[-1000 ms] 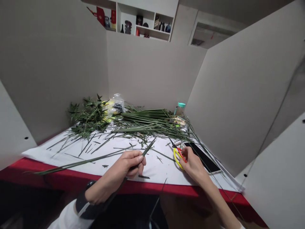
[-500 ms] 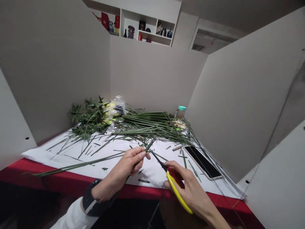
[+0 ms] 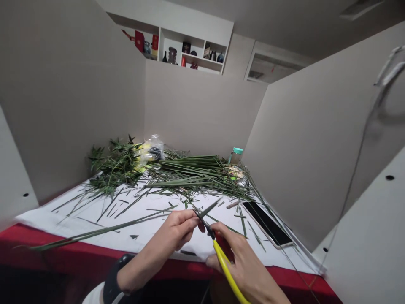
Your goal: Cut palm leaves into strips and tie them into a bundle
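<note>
My left hand (image 3: 177, 230) pinches a thin green leaf strip (image 3: 209, 207) whose tip sticks out up and to the right of my fingers. My right hand (image 3: 243, 264) grips scissors (image 3: 218, 251) with yellow and red handles. Their dark blades point up-left and meet the strip just beyond my left fingertips. Both hands hover over the near edge of the white sheet (image 3: 63, 215). A long green leaf (image 3: 95, 232) lies flat to the left of my left hand.
A pile of long green leaves (image 3: 193, 173) and leafy sprigs (image 3: 110, 164) covers the back of the table beside a plastic bag (image 3: 152, 147). A phone (image 3: 267, 217) lies at the right, a teal-lidded jar (image 3: 236, 155) behind it. Grey partition boards enclose three sides.
My right hand picked the scissors up from beside the phone and brought them left to the strip in my left hand. The view tilted down slightly.
</note>
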